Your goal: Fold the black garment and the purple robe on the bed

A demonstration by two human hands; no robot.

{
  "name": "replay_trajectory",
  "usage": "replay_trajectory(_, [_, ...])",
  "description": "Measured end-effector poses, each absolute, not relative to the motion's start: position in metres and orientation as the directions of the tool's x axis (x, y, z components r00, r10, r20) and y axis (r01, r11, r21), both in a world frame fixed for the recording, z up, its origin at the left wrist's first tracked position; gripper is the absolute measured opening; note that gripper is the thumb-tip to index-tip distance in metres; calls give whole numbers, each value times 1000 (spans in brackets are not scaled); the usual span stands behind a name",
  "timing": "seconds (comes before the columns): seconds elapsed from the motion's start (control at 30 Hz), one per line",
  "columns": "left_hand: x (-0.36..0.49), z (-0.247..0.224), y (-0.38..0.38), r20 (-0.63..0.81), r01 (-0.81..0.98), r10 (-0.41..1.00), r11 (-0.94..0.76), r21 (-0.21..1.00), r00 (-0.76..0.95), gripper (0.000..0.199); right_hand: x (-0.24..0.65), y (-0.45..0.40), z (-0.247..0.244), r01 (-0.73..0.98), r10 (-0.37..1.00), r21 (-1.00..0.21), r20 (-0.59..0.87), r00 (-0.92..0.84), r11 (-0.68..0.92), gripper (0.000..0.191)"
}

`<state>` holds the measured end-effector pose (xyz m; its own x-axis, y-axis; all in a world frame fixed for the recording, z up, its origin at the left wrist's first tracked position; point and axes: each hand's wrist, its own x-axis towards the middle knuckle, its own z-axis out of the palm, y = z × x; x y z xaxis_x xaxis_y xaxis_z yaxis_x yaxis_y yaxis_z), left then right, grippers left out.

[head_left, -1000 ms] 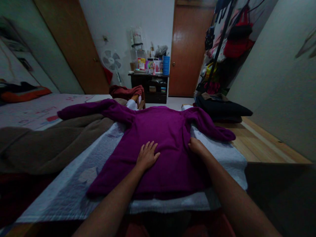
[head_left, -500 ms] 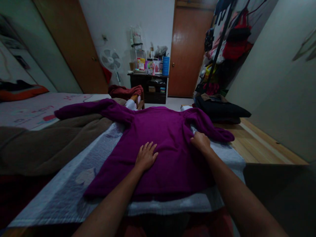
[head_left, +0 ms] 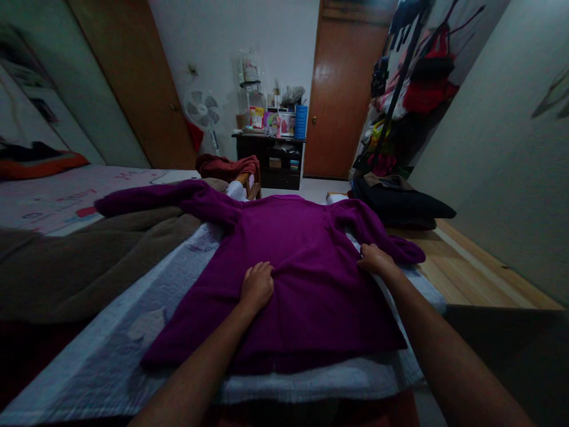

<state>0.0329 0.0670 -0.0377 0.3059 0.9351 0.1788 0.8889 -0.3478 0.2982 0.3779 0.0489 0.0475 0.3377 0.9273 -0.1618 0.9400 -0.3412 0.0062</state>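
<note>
A pale sheet [head_left: 355,379] is lying under the purple top [head_left: 302,237], whose body is running lengthwise away, hem [head_left: 275,362] near, collar [head_left: 284,197] far. The right sleeve [head_left: 376,228] is stretching out beyond the right hand [head_left: 376,260], which is nearer the top's right edge [head_left: 383,308] and pinching it. The left hand [head_left: 256,286] is resting mid-body, fingers close together; whether they're gripping cloth, I cannot tell.

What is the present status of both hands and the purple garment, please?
Left hand on purple garment, right hand gripping its side edge. Garment spread out, lightly creased. Brown fleecy cloth under left-side sleeve.
</note>
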Motion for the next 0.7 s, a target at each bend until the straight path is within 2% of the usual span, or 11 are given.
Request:
replay_trajectory(0.1, [51, -24, 66, 222, 871, 902, -421, 254, 371, 39, 381, 76, 59, 940, 933, -31, -134, 334, -341, 31])
replay_trajectory(0.27, [92, -14, 91, 221, 724, 802, -597, 346, 555, 39, 368, 125, 58, 919, 921, -50, -13, 390, -391, 36])
replay_trajectory(0.4, [104, -20, 126, 111, 722, 810, -567, 397, 575, 39, 361, 152, 44, 907, 909, -56, -9, 417, -417, 32])
replay_trajectory(0.53, [97, -38, 143, -26, 792, 847, -485, 372, 531, 47, 359, 164, 32, 901, 902, -51, -17, 430, -431, 36])
replay_trajectory(0.7, [90, -56, 137, 10, 804, 845, -512, 302, 535, 60, 358, 169, 25, 905, 908, -74, -33, 418, -419, 32])
